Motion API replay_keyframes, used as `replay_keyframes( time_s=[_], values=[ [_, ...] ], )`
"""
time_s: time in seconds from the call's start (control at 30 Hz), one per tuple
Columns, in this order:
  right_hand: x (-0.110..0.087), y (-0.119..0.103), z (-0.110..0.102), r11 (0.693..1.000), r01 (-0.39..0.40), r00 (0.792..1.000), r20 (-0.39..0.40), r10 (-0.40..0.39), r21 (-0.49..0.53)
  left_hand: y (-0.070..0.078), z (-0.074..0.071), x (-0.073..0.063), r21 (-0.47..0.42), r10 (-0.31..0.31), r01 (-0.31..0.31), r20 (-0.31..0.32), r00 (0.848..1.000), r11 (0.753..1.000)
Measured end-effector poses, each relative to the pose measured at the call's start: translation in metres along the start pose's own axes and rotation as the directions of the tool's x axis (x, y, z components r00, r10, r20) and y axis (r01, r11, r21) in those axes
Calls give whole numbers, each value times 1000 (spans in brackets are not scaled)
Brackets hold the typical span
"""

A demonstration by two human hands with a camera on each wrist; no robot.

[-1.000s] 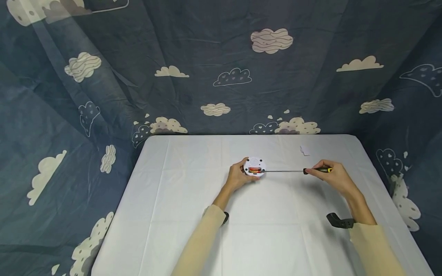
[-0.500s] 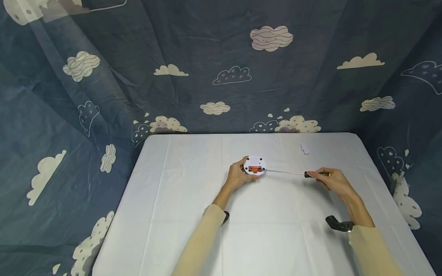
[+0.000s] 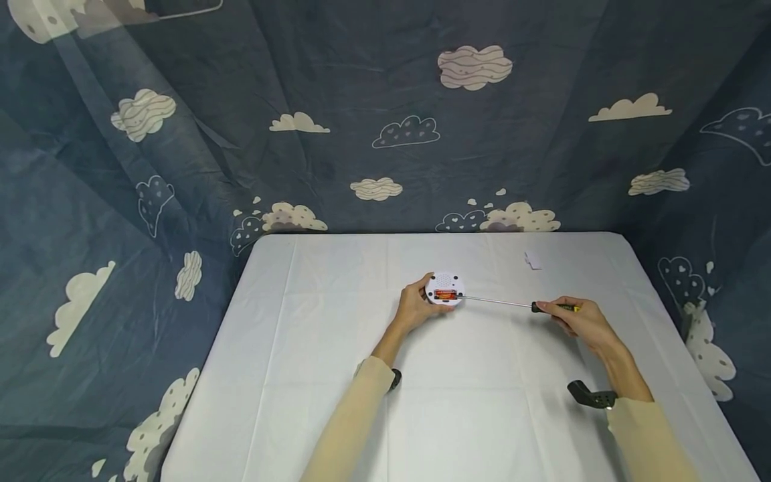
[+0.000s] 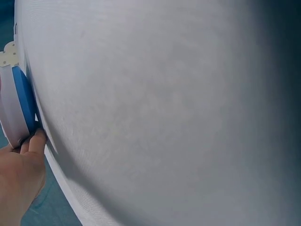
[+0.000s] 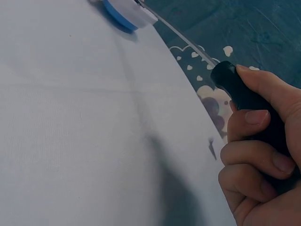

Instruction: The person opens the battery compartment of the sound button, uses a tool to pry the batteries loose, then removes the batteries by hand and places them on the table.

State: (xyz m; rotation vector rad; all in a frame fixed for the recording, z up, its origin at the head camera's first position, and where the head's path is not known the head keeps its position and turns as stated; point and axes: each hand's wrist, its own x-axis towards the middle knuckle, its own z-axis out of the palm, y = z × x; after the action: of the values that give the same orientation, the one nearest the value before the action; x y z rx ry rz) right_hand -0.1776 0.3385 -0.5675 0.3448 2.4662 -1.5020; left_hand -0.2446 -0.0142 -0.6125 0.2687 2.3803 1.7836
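A round white device (image 3: 444, 281) with a blue front side (image 4: 24, 99) lies in the grip of my left hand (image 3: 413, 309), thumb below and fingers around its left edge. Red batteries (image 3: 446, 294) show in its uncovered battery compartment. My right hand (image 3: 581, 321) holds a screwdriver by its black and yellow handle (image 5: 249, 96). The long metal shaft (image 3: 496, 301) points left, its tip at the right edge of the battery compartment. Whether the tip touches a battery is too small to tell. In the left wrist view the left hand (image 4: 23, 172) supports the device from beneath.
Both hands work above a white-covered table (image 3: 337, 335). A small white cover piece (image 3: 533, 260) lies near the back right. Dark blue cloud-print curtain (image 3: 337, 80) hangs behind the table and along both sides.
My right hand has dropped slightly, so the screwdriver now slopes down toward its handle, where it was level before. The left hand and the device stay nearly in place.
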Motion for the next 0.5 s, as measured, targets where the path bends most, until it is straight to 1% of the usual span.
replay_keyframes(
  time_s=[0.27, 0.5],
  values=[
    [-3, 4, 0, 1000, 30, 999, -38, -30, 3, 1, 2, -1, -24, -23, 23, -3, 1000, 999],
    [-7, 6, -3, 998, 66, 996, -67, -65, 24, 2, 3, -1, -25, -20, 19, -14, 1000, 1000]
  ],
)
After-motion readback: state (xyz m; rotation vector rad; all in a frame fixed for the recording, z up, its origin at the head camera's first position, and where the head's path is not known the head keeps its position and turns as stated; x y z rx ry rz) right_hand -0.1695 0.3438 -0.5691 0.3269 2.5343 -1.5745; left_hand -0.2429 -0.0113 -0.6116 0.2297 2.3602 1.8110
